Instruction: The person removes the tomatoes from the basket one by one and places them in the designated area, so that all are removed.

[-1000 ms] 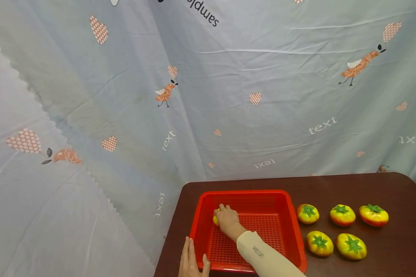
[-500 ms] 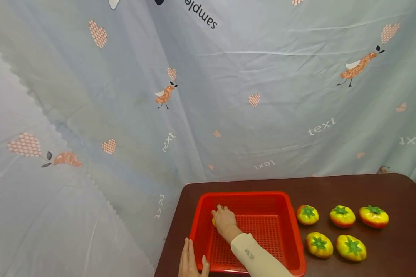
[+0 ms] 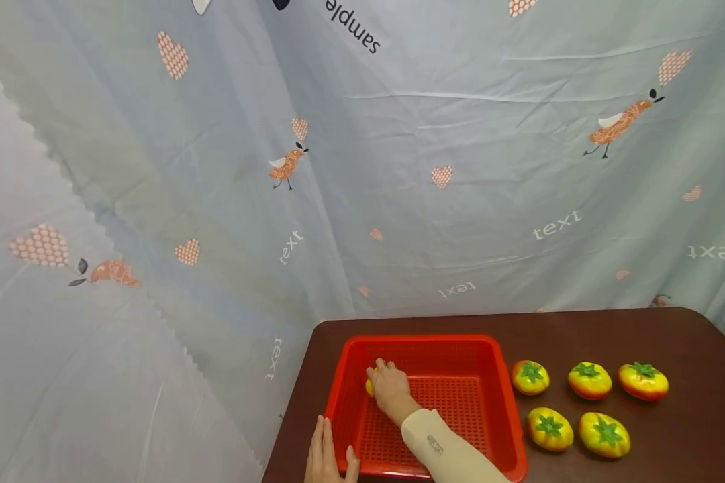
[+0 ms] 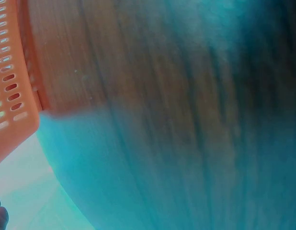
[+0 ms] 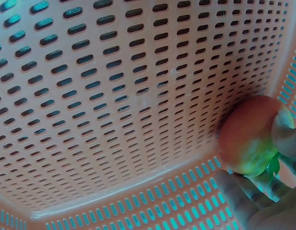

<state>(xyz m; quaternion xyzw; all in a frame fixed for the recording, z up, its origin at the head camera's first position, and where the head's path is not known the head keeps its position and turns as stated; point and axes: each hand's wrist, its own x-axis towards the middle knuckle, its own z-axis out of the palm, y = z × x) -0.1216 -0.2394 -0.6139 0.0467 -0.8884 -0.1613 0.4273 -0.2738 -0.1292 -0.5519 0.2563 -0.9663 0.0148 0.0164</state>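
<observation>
A red plastic basket (image 3: 500, 416) with slotted walls stands on the dark brown table. Inside its left back part, my right hand (image 3: 391, 389) holds a yellow-and-red tomato (image 3: 369, 388), mostly hidden by the hand in the head view. From the right wrist, the tomato (image 5: 248, 132) shows close to the basket floor by a corner, with the thumb on it and the fingers beneath its green leafy top. My left hand (image 3: 327, 459) lies against the basket's front left corner, its fingers straight and the thumb apart. The left wrist view shows the basket wall (image 4: 14, 91) but little of the hand.
Several similar tomatoes (image 3: 604, 435) rest on the brown table (image 3: 670, 429) right of the basket, in two rows. A pale patterned curtain (image 3: 399, 221) hangs behind the table and along its left side.
My right hand has shifted slightly left within the basket, still holding the tomato. The left hand keeps its place at the corner. The head view has tilted slightly.
</observation>
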